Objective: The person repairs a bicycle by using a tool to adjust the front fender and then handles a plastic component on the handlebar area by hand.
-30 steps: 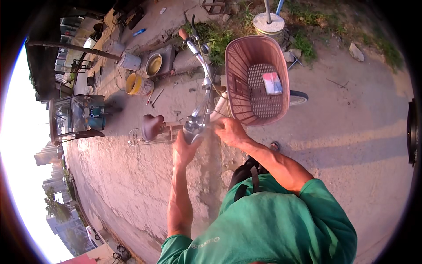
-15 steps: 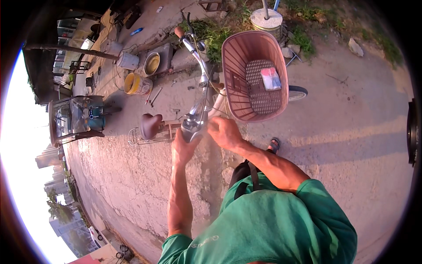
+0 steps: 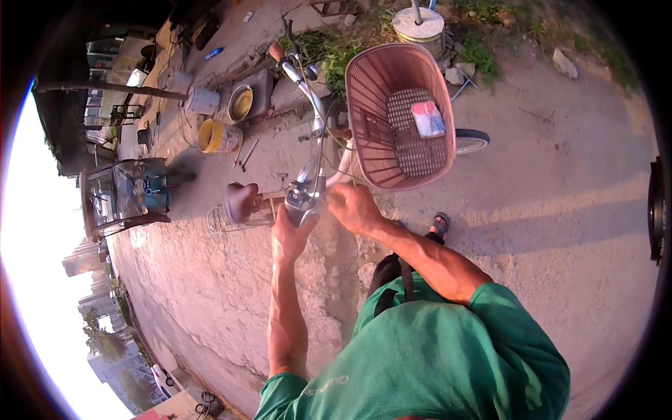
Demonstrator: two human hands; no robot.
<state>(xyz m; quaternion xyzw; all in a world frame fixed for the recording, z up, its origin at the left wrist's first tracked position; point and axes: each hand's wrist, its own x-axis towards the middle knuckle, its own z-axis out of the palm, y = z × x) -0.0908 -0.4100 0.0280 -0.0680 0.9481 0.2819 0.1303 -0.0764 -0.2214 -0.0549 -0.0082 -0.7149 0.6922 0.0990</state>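
Note:
A bicycle with a silver handlebar (image 3: 315, 105) stands before me, its brown saddle (image 3: 241, 201) to the left. My left hand (image 3: 288, 234) is closed round the near end of the handlebar, at the dark grip (image 3: 299, 201) below the brake lever fittings. Just right of that grip, my right hand (image 3: 355, 210) has its fingers curled together by the lever; whatever they pinch is hidden. A brownish-pink plastic basket (image 3: 365, 105) is mounted at the front, over the front wheel (image 3: 472, 142). Inside the basket lies a red and white packet (image 3: 428, 119).
Behind the handlebar are a yellow bucket (image 3: 222, 137), a metal basin (image 3: 241, 103) and long-handled tools (image 3: 248, 155) on the ground. A three-wheeled vehicle (image 3: 133, 189) stands at left. A post in a round concrete base (image 3: 418, 26) rises beyond the basket, with stones and grass around.
The bicycle's front and basket have shifted slightly left and upward in the picture. My left hand keeps its hold, and my right hand stays curled beside the grip, a little further left.

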